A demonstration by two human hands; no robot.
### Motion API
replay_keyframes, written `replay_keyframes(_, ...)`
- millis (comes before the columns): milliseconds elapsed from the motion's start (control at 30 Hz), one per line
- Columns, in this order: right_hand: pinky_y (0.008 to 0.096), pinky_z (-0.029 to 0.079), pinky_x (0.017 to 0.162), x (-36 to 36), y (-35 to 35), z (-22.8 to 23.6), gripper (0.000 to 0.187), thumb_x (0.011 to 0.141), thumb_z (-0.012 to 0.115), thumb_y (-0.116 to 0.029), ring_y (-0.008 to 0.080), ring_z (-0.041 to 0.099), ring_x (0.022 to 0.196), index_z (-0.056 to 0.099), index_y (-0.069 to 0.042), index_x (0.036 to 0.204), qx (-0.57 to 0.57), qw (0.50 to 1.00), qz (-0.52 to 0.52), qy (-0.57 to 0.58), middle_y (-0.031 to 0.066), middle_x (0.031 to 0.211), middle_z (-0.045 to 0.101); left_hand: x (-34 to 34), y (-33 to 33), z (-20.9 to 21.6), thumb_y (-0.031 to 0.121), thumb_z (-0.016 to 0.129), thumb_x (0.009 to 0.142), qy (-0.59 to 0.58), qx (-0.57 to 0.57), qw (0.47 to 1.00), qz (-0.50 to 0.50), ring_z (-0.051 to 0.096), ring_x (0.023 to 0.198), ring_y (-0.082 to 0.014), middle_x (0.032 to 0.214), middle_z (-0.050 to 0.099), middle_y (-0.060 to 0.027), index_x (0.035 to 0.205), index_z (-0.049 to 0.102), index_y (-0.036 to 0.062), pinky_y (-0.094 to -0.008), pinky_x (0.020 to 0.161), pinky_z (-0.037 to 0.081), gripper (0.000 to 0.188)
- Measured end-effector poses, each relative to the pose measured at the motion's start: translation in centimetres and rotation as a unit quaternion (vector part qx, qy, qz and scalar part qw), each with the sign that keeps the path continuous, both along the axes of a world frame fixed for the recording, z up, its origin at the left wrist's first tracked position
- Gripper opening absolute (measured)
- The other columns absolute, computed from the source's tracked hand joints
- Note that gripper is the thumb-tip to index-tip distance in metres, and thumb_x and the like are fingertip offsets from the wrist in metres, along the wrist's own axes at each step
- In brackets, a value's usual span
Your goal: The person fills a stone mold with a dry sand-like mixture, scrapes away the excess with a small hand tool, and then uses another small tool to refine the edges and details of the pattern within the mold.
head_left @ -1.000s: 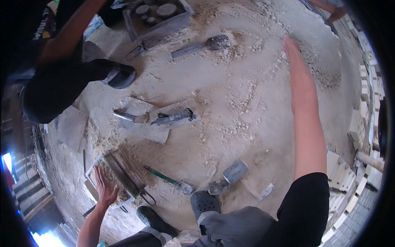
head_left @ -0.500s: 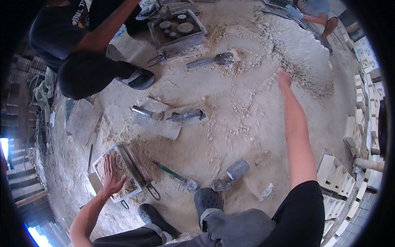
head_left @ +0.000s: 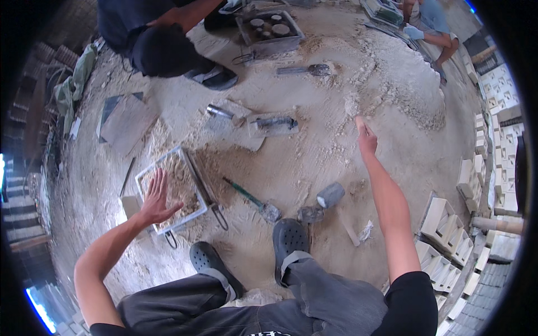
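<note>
A rectangular metal-rimmed mould box [head_left: 196, 172] with long wire handles lies on the floor at my left, holding loose pale sand [head_left: 180, 175]. My left hand [head_left: 157, 197] is spread flat over that sand, thumb apart, gripping nothing; whether the palm presses on it I cannot tell. Out to the right, my right hand [head_left: 366, 137] reaches low over the floor at the near side of a large pale sand heap [head_left: 406, 78]. Its fingers are stretched out, seen edge-on, and no object shows in them.
A green-handled tool [head_left: 245, 192], a mallet [head_left: 330, 195] and a dark block [head_left: 310, 214] lie before my feet. Farther off are a trowel [head_left: 273, 123], a metal cylinder [head_left: 219, 111] and a scoop [head_left: 305, 70]. Co-workers crouch at the far left and far right. Pale moulded blocks [head_left: 448, 229] line the right.
My right hand has drawn back from the sand heap, nearer to me and a little left. My left hand stays over the box, thumb wider apart. The whole view has shifted.
</note>
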State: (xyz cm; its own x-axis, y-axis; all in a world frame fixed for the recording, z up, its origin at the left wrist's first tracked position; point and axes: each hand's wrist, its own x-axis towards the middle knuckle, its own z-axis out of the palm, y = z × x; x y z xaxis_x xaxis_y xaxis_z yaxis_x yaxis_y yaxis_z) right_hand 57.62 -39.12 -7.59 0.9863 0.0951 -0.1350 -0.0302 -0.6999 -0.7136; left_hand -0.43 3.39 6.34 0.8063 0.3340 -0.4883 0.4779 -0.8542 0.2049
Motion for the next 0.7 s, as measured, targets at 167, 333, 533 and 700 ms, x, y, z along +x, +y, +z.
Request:
replay_keyframes(167,0.0339,0.052,0.085,-5.8,-1.6,3.4,0.063,0.095,0.057,-0.059,0.0249,0.069,0.093,0.065,-0.012,0.136,0.018,0.996,0.08,0.017,0.0144,0.113,0.074,-1.6,-2.7,3.0,0.078,0.052,0.087,0.002,-0.006,0.998,-0.056,-0.004,0.156,-0.0424,0.166,0.001,-0.0318,0.159,0.001,-0.0073,-0.0477,0.127,0.002,0.122)
replay_keyframes(333,0.0269,0.047,0.06,-13.1,3.6,7.5,0.052,0.099,0.061,-0.044,0.008,0.053,0.062,0.064,-0.009,0.138,0.087,0.973,0.21,0.051,0.004,0.095,0.07,-7.5,-2.9,2.6,0.078,0.051,0.088,-0.025,0.047,0.999,-0.001,-0.001,0.156,-0.0413,0.166,0.003,-0.032,0.158,0.007,-0.0101,-0.0472,0.127,0.004,0.121)
replay_keyframes(533,0.0243,0.046,0.061,-19.6,8.4,10.6,0.05,0.101,0.065,-0.034,0.006,0.052,0.066,0.06,-0.004,0.141,0.14,0.924,0.35,0.067,0.0001,0.092,0.069,-8.4,-3.2,-1.5,0.076,0.056,0.086,-0.142,0.114,0.972,0.149,0.0,0.157,-0.039,0.167,0.004,-0.0297,0.159,0.004,-0.0062,-0.0475,0.127,0.005,0.122)
replay_keyframes(700,0.0229,0.044,0.06,-27.3,15.2,12.0,0.049,0.101,0.066,-0.033,0.0049,0.052,0.068,0.061,-0.007,0.141,0.156,0.863,0.472,0.092,-0.0005,0.091,0.068,-9.5,-4.5,-3.8,0.086,0.054,0.08,-0.209,0.123,0.945,0.22,0.008,0.156,-0.0409,0.164,0.012,-0.0332,0.156,0.009,-0.0123,-0.0453,0.128,0.008,0.132)
